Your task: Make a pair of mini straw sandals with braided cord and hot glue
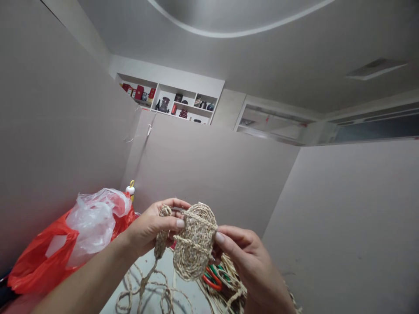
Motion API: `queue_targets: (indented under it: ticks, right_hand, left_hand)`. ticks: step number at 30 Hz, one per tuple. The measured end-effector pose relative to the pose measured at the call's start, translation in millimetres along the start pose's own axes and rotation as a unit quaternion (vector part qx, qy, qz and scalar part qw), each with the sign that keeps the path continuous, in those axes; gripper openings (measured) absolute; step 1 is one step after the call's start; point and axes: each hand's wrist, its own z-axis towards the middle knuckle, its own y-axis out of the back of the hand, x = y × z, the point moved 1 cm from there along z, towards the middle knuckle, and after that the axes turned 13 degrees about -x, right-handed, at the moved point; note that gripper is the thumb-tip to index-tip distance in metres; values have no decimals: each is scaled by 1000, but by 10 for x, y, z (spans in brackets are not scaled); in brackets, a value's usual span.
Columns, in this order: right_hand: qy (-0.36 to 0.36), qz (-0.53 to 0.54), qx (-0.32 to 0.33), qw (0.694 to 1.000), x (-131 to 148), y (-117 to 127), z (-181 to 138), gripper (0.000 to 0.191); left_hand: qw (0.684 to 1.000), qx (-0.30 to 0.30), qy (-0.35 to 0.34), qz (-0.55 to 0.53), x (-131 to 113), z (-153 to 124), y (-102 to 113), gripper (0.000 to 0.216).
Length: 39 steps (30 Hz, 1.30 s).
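Note:
An oval woven straw piece [194, 257], coiled from braided cord with two raised braids across it, is held up in front of me. My left hand [151, 224] is closed on its left edge, thumb in front and fingers behind. A narrow woven straw piece [161, 242] hangs at the same hand, between palm and fingers. From its lower end a braided straw cord [143, 285] runs down to the table in loose loops. At the oval's right edge, my right hand [245, 250] pinches with thumb and forefinger; its other fingers are partly hidden behind.
Below lies a pale table [198, 301]. Loose straw strands [234, 292] and an orange-red scissors-like handle [212, 281] are under my right hand. A red plastic bag [36, 264] with a clear bag [94, 222] stands left, near a white-topped bottle [130, 190]. Grey partitions [209, 165] surround the table.

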Motion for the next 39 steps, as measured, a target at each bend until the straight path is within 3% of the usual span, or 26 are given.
queue_targets:
  ticks: [39]
  right_hand:
    - [3,-24,-21,999,-92,53,50,31]
  left_hand:
    - [999,12,38,-27,58,79,29,40]
